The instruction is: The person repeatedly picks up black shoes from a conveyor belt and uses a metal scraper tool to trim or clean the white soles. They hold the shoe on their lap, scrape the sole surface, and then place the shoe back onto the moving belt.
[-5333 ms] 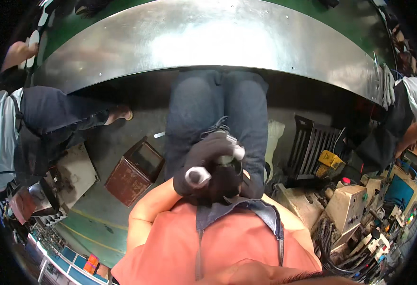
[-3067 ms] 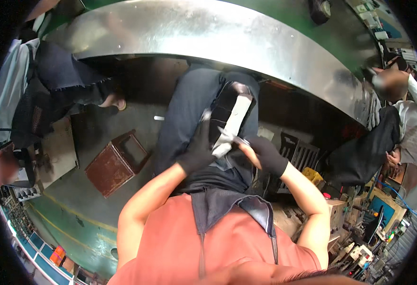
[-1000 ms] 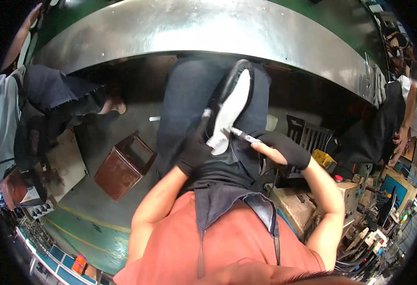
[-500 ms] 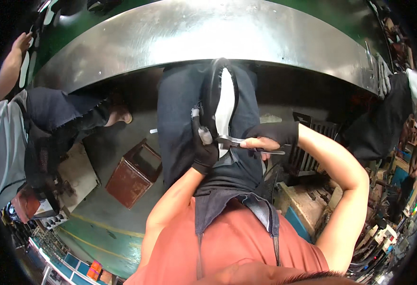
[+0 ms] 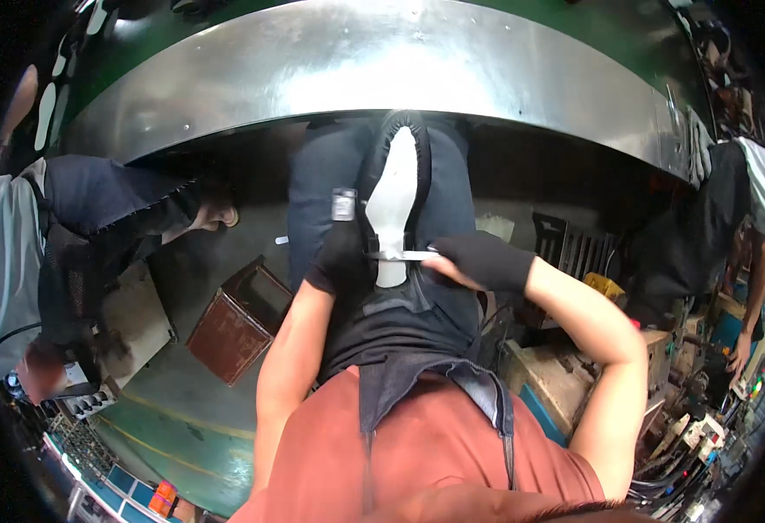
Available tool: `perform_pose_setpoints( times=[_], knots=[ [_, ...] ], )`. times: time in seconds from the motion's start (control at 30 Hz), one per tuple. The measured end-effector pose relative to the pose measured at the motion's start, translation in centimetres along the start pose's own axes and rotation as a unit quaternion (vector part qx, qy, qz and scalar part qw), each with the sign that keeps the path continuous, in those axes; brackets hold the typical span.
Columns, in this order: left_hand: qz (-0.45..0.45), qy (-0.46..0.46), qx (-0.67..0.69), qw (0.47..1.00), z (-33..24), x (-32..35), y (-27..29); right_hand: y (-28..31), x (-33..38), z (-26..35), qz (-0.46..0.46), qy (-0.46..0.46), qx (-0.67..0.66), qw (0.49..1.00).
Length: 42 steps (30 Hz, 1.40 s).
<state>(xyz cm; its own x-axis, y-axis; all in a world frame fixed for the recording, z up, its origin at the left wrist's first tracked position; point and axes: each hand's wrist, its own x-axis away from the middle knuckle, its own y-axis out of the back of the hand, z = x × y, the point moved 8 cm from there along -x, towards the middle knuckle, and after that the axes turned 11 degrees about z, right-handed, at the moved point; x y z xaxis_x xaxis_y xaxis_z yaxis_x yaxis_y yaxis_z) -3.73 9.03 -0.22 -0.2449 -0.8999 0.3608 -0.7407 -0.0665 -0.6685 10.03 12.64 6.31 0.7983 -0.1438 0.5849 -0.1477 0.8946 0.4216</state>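
Note:
A black shoe upper with a white insole (image 5: 394, 196) stands sole-side up over my lap, toe pointing away from me. My left hand (image 5: 340, 260), in a black glove, grips the shoe's left side near the heel. My right hand (image 5: 478, 260), also gloved in black, holds a thin metal tool (image 5: 398, 254) laid across the white insole near its heel end. My blue jeans and dark apron lie beneath the shoe.
A curved steel table edge (image 5: 400, 70) arcs across the top. A rusty metal box (image 5: 236, 321) sits on the floor at my left. One seated person (image 5: 60, 261) is at far left, another person (image 5: 731, 227) at right among crates and clutter.
The shoe has swung upright and centred over my lap. My right hand has moved in from the right, bringing the thin tool across the insole's heel end.

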Motion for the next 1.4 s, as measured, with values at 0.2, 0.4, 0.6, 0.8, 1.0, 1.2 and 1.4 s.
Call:
perform_pose_setpoints(
  times=[0.2,0.4,0.6,0.8,1.0,1.2,1.4],
  knots=[
    [0.055,0.127,0.132,0.982,1.0,-1.0,-1.9,0.1,2.0,-1.8,-0.007,0.021,-0.367,0.93],
    [0.038,0.079,0.221,0.971,0.3,-1.6,-5.2,2.9,4.5,3.3,-0.237,-0.017,0.178,0.955],
    [-0.078,-0.191,-0.304,0.93,-1.2,-1.6,-1.8,4.2,6.8,-0.6,-0.207,0.005,0.24,0.949],
    [0.048,-0.109,-0.297,0.947,-2.1,-1.4,-2.6,2.6,5.8,13.1,-0.144,0.208,0.208,0.945],
    [0.098,-0.133,-0.472,0.866,-2.9,-0.1,-4.2,1.8,3.6,4.4,-0.157,0.135,0.262,0.943],
    [0.065,-0.106,-0.284,0.951,0.3,-1.3,0.3,-0.9,3.4,-1.4,-0.16,0.044,0.137,0.977],
    [0.015,-0.149,-0.333,0.931,-1.6,-2.0,-1.9,-0.2,8.7,-1.9,-0.23,-0.071,-0.187,0.953]
  ],
)
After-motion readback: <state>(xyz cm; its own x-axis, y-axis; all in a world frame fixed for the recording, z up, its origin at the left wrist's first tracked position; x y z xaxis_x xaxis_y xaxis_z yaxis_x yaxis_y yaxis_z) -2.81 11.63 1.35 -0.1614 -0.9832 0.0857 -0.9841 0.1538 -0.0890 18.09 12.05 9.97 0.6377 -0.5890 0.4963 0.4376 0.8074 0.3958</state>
